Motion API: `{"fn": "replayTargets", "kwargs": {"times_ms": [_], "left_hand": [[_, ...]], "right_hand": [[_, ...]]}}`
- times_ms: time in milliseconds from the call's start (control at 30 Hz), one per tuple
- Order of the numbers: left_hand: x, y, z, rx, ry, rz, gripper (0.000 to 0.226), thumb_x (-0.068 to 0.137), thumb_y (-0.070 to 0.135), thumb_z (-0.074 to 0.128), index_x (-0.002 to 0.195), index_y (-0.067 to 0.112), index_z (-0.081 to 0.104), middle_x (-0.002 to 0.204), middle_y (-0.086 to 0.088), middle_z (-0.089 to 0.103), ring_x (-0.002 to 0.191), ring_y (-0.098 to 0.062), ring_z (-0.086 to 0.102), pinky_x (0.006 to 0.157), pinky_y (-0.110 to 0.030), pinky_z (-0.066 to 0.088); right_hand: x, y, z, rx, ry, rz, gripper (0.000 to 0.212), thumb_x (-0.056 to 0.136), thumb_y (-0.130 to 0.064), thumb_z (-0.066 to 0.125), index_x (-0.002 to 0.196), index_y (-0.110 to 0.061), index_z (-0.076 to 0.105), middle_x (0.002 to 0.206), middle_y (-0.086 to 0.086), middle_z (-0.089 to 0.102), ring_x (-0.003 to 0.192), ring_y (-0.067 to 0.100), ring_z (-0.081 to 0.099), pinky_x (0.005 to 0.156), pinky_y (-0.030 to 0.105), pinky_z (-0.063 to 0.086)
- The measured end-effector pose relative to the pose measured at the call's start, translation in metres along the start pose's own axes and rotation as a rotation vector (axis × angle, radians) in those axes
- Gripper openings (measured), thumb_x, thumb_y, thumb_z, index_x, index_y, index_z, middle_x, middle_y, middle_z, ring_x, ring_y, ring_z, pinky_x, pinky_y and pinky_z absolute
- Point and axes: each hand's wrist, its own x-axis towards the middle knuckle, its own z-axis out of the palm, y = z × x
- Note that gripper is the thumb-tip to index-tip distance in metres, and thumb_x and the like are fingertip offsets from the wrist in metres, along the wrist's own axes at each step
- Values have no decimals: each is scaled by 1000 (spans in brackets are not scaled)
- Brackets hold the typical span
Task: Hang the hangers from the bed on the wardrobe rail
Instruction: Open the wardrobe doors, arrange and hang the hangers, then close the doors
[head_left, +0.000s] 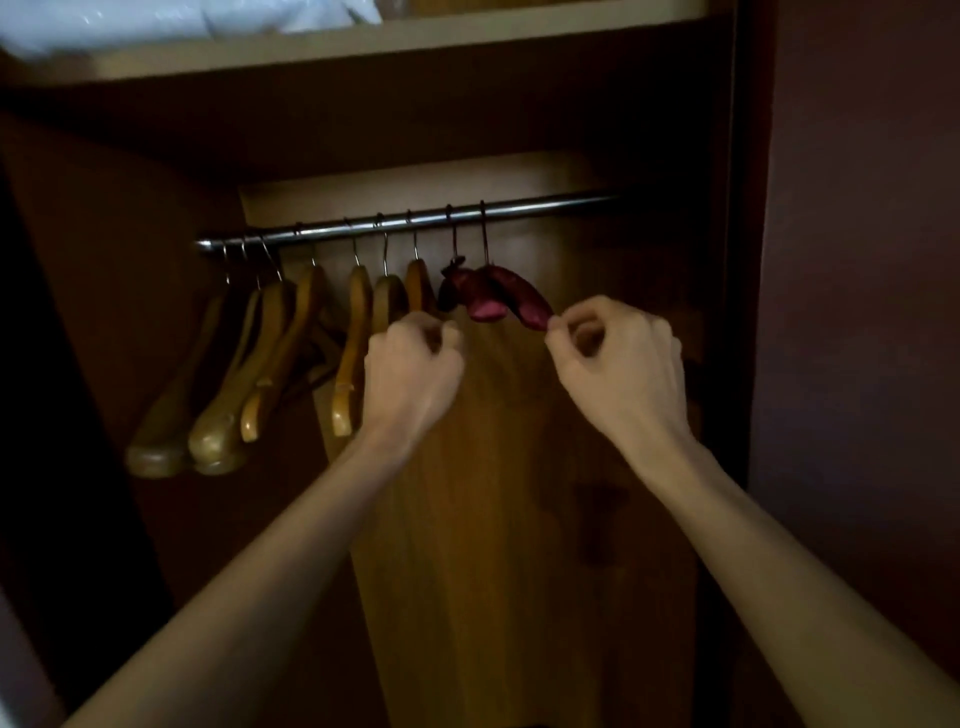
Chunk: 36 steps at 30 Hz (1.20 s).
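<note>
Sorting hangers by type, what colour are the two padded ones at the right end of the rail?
Dark red to maroon padded hangers, seen in the head view.

I see the rail (519, 210) running across the wardrobe, carrying wooden hangers (291, 332) bunched toward its left and two padded dark-red hangers (498, 299) hooked just right of them, side by side.

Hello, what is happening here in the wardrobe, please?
A person is putting hangers on the wardrobe rail. Several wooden hangers already hang on its left part, and two dark red padded hangers hang to their right. The right hand pinches the end of a padded hanger. The left hand is closed just below the wooden ones; what it holds cannot be seen.
</note>
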Motion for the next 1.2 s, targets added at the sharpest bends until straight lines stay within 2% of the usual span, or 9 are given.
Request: {"fn": "replayTargets", "kwargs": {"times_ms": [100, 300, 500, 600, 767, 900, 1000, 1067, 1200], "left_hand": [[51, 5, -2, -192, -104, -267, 36, 103, 41, 50, 111, 10, 66, 89, -10, 74, 75, -16, 73, 69, -29, 62], [107, 8, 23, -665, -462, -629, 45, 103, 43, 49, 134, 11, 53, 106, -18, 65, 94, -29, 68, 82, -41, 61], [136, 0, 46, -819, -557, -674, 38, 99, 30, 60, 132, 11, 58, 124, -15, 66, 111, -27, 65, 82, -35, 60], [149, 4, 52, -746, -528, -599, 36, 97, 27, 64, 128, 10, 61, 119, -12, 67, 106, -24, 67, 84, -33, 60], [181, 22, 49, -698, -551, -594, 15, 98, 24, 63, 107, 12, 64, 91, -8, 66, 77, -18, 65, 49, -25, 58], [189, 21, 58, -666, -565, -736, 29, 97, 22, 65, 121, 6, 61, 94, -15, 64, 76, -26, 64, 34, -30, 53], [171, 14, 76, -662, -596, -790, 27, 96, 20, 66, 118, 5, 62, 89, -14, 64, 74, -26, 63, 32, -30, 52], [151, 7, 92, -649, -621, -801, 16, 97, 21, 64, 106, 8, 63, 82, -10, 64, 70, -22, 62, 33, -27, 52], [103, -16, 128, -706, -668, -839, 21, 99, 30, 60, 102, 11, 65, 81, -7, 67, 66, -22, 64, 41, -27, 53]], "right_hand": [[38, -22, 19, -109, 14, 6, 52, 92, -57, 57, 120, -14, 66, 108, 2, 68, 86, 12, 64, 66, 19, 44], [82, -44, 52, -232, -287, 162, 69, 82, -73, 59, 117, -14, 59, 108, 5, 64, 100, 26, 64, 73, 31, 52], [93, -38, 66, -222, -472, 279, 67, 81, -56, 72, 131, -17, 52, 103, 1, 58, 102, 22, 62, 84, 36, 55], [95, -42, 71, -162, -377, 251, 53, 86, -48, 71, 127, -16, 58, 97, 0, 60, 98, 22, 66, 78, 32, 55], [129, -56, 75, -174, -307, 251, 40, 88, -48, 69, 113, -16, 66, 98, 2, 67, 98, 22, 67, 82, 34, 58], [148, -54, 80, -254, -385, 262, 36, 86, -47, 69, 99, -14, 68, 101, 6, 68, 101, 23, 65, 90, 36, 55], [131, -38, 81, -260, -419, 285, 30, 85, -44, 70, 87, -15, 64, 95, 5, 67, 100, 23, 65, 83, 34, 54], [104, -24, 79, -248, -422, 303, 29, 86, -42, 71, 93, -14, 67, 92, 5, 68, 95, 24, 67, 75, 34, 54], [32, 2, 71, -222, -383, 313, 44, 88, -41, 70, 120, -12, 62, 103, 9, 69, 94, 27, 68, 80, 39, 59]]}}
